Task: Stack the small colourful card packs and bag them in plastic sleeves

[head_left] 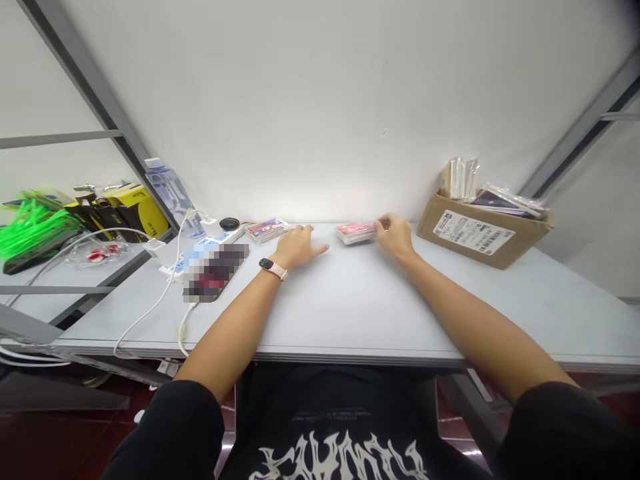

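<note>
A short stack of cards with a pink-red top [355, 232] lies near the back of the table, right of the middle. My right hand [395, 235] is at its right end, fingers bent in and touching or very close to it; whether they grip a card is hidden. Left of the middle, my left hand [296, 247] rests palm down with thumb and fingers apart, holding nothing. Just beyond its fingers lies a second stack of cards with a blue and red top [267, 229]. A watch band [273, 268] circles my left wrist.
A cardboard box [473, 230] full of plastic-wrapped packs stands at the back right. At left are a phone [216, 273] on a cable, a power strip [187, 259] with chargers, a round black case [229, 224] and a water bottle [173, 193]. Green strips [35, 227] lie beyond the frame post.
</note>
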{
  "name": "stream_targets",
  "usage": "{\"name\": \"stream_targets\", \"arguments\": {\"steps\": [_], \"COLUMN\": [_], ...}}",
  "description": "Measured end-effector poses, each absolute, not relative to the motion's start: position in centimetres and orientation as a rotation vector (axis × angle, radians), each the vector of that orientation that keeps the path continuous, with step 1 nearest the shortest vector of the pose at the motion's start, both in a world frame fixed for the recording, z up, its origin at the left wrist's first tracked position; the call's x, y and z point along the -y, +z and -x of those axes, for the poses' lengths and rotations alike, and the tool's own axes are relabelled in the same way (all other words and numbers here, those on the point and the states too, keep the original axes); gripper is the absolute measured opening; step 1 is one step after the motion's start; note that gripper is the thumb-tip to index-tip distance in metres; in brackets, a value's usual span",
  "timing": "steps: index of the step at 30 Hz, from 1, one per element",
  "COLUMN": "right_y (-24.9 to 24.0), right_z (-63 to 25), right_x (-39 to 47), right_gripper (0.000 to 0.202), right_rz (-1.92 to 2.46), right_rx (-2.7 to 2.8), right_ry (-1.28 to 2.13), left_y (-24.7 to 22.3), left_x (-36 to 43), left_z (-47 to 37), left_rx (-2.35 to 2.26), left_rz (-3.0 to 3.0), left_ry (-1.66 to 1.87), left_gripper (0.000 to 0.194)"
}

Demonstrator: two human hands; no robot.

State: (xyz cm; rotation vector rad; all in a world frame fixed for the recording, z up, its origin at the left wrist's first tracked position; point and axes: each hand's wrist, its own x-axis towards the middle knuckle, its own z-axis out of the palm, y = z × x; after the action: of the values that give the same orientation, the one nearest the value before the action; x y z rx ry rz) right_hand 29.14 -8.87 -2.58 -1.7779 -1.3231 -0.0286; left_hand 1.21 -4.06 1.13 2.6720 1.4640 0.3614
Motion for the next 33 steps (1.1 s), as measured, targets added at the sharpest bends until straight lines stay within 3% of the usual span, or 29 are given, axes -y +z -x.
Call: {"name": "stream_targets", "arguments": {"steps": [6, 14, 20, 27, 33], "right_y": [-1.5, -0.5, 0.2, 0.0, -0.3], "right_z": [-25.5, -22.2, -22.5, -23.3, -23.9], "right_x": [9.8, 10.7, 10.8, 10.5, 10.1], "right_gripper": [0.010, 0.034, 0.025, 0.018, 0.013], "right_rz": [1.418, 1.111, 1.109, 1.255, 1.458], "right_rx": [1.225, 1.084, 0.967, 0.935, 0.924], "right_ry": [0.251, 0.598, 0.638, 0.694, 0.653], "left_y": [1.0, 0.7, 1.1, 0.7, 0.8], "left_x": [4.8, 4.8, 4.4, 3.9, 3.9], "left_z": [-2.4, -2.5, -2.2, -2.1, -1.7], "left_rx": [-1.138, -1.189, -1.166, -1.183, -1.327], "left_rz": [-2.452, -2.616, -2.458, -2.526, -2.658], "left_ry": [0.511, 0.403, 0.514, 0.644, 0.624], "left_gripper": [0.097, 0.069, 0.059, 0.076, 0.070]}}
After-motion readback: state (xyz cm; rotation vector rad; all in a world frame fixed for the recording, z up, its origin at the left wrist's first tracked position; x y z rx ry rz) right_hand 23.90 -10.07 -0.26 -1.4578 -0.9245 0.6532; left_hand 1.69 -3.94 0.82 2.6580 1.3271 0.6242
